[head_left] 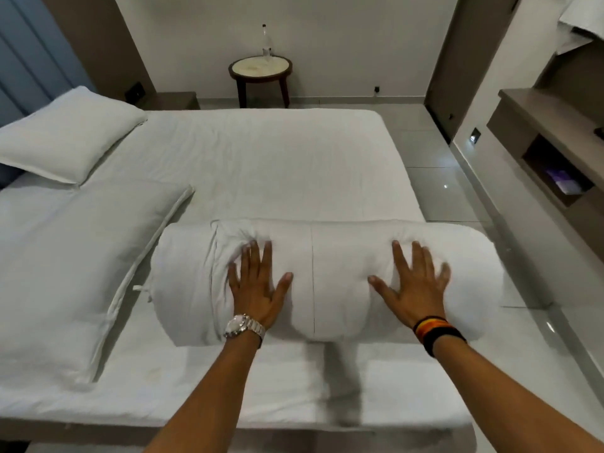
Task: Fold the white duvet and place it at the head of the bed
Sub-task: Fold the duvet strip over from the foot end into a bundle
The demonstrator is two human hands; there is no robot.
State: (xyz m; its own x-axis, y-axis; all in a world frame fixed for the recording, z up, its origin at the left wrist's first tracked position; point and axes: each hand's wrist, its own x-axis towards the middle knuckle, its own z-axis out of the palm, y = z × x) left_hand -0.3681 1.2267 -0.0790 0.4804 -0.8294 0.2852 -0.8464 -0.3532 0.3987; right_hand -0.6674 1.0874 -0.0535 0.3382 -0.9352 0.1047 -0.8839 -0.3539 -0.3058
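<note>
The white duvet (327, 256) lies folded into a thick bundle across the near right part of the bed (261, 165), its right end reaching past the mattress edge. My left hand (256, 286), with a silver watch on the wrist, presses flat on the bundle's left half, fingers spread. My right hand (413, 286), with dark bands on the wrist, presses flat on the right half, fingers spread too. Neither hand grips the fabric. The head of the bed is to the left, where the pillows lie.
Two white pillows lie at the left: one far (68, 135), one near (78, 273), close to the duvet's left end. A round side table (260, 68) with a bottle (266, 40) stands by the far wall. A shelf unit (552, 148) lines the right, past a tiled floor (441, 178).
</note>
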